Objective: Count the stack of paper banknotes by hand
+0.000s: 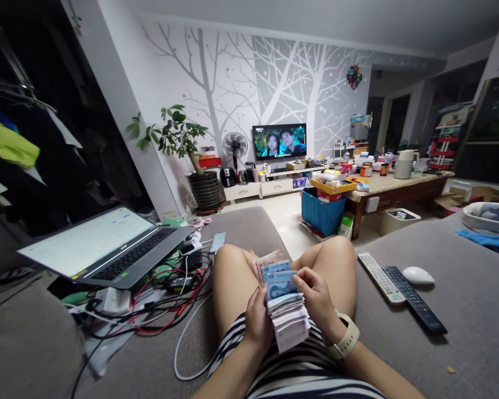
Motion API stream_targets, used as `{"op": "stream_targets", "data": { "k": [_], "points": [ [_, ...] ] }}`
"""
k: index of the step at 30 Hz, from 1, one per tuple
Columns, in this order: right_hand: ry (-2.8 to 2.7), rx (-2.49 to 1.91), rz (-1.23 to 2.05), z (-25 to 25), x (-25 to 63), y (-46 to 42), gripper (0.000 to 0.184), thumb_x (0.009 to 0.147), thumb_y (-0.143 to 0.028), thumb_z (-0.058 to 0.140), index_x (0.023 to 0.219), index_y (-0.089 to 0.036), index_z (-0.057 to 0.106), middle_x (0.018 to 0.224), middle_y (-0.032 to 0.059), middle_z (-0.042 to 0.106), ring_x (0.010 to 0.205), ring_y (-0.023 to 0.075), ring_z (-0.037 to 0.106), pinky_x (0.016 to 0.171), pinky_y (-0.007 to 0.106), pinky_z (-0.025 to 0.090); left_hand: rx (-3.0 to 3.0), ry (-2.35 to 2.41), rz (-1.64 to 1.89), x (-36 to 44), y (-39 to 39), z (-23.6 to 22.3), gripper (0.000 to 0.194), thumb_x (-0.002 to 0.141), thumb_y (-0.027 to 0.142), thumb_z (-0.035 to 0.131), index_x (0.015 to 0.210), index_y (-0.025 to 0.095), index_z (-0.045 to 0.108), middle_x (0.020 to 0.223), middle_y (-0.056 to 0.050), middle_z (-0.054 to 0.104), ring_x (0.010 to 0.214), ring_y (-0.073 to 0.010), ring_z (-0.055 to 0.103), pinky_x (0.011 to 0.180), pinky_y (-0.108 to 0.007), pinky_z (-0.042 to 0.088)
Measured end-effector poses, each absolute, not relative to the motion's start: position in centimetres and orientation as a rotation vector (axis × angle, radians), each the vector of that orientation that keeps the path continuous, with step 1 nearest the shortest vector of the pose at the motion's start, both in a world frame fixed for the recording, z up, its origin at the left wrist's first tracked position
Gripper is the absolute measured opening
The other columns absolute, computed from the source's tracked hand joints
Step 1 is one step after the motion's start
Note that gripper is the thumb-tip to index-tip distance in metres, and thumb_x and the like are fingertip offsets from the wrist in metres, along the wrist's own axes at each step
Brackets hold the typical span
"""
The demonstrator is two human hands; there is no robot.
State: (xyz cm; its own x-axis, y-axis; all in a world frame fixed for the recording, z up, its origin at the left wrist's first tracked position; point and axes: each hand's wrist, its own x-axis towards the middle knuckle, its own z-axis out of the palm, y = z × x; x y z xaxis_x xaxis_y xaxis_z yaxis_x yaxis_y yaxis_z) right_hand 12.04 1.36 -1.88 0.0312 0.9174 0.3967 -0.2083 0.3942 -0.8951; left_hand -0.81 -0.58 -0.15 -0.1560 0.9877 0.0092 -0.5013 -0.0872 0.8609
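Banknotes [280, 284] sat fanned above the person's lap | left hand [258, 321] gripped the white-edged stack [289, 318] at its side, fingers closed around it | right hand [316, 293] pinched a blue note's corner between its fingers | laptop [108, 249] lay open beside tangled cables [166, 302], remotes [399, 288] opposite on the sofa [399, 354]

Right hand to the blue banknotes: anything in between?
Nothing visible: the right hand pinches the edge of the blue banknotes, and the left hand holds the stack from its other side. The white remote lies off right.
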Motion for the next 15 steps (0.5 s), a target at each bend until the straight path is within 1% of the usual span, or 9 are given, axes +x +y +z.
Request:
{"op": "stream_targets", "data": {
  "k": [6, 11, 15],
  "points": [
    [-1.239, -0.738, 1.009, -2.04, 11.95, 1.44, 0.034, 0.086, -0.046, 0.063, 0.069, -0.018, 0.053, 0.063, -0.0033, 0.046, 0.06, 0.0126, 0.04, 0.058, 0.025, 0.035, 0.775, 0.929, 1.542, -1.08, -0.4, -0.69, 0.027, 0.069, 0.04, 0.067, 0.078, 0.016, 0.074, 0.069, -0.003, 0.073, 0.066, -0.0201, 0.065, 0.065, -0.029, 0.049],
    [-1.237, -0.744, 1.012, -2.28, 11.98, 1.6, 0.033, 0.086, -0.046, 0.063, 0.069, -0.018, 0.053, 0.063, -0.0032, 0.046, 0.06, 0.0123, 0.04, 0.057, 0.025, 0.034, 0.816, 0.955, 1.566, -1.11, -0.46, -0.56, 0.025, 0.07, 0.039, 0.066, 0.075, 0.016, 0.074, 0.069, -0.004, 0.073, 0.066, -0.021, 0.064, 0.066, -0.031, 0.05],
    [-1.224, -0.747, 1.01, -2.24, 12.0, 1.58, 0.034, 0.085, -0.045, 0.064, 0.069, -0.018, 0.053, 0.063, -0.0031, 0.047, 0.06, 0.0122, 0.041, 0.058, 0.025, 0.035, 0.775, 0.915, 1.548, -0.93, -0.48, -0.33, 0.028, 0.067, 0.04, 0.067, 0.078, 0.015, 0.074, 0.074, -0.005, 0.075, 0.072, -0.0237, 0.067, 0.07, -0.033, 0.051]
  ]
}}
